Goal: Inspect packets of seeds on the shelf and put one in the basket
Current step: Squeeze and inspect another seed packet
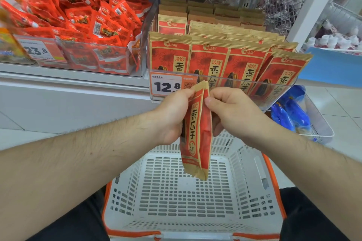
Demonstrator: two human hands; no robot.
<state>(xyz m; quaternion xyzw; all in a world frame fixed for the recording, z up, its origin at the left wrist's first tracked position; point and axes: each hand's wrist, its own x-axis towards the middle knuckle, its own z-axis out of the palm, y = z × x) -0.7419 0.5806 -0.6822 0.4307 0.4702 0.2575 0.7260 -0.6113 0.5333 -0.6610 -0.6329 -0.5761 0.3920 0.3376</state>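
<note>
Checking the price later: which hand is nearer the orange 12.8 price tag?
Left. The left hand sits just below the orange 12.8 price tag; the right hand is off to its right.

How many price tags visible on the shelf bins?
2. One reading 23.8 on the left bin of small red packets; one reading 12.8 on the seed packet bin, partly covered by the held packet.

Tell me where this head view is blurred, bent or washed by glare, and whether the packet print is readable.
Head view: wide-angle bend curves the shelf edge and stretches both forearms; the red snack packs at far left smear with blur; soft glare streaks the clear bin front; lighting is even, shadows faint. The seed packet, held by the left hand and right hand, shows sharp, readable print.
</note>
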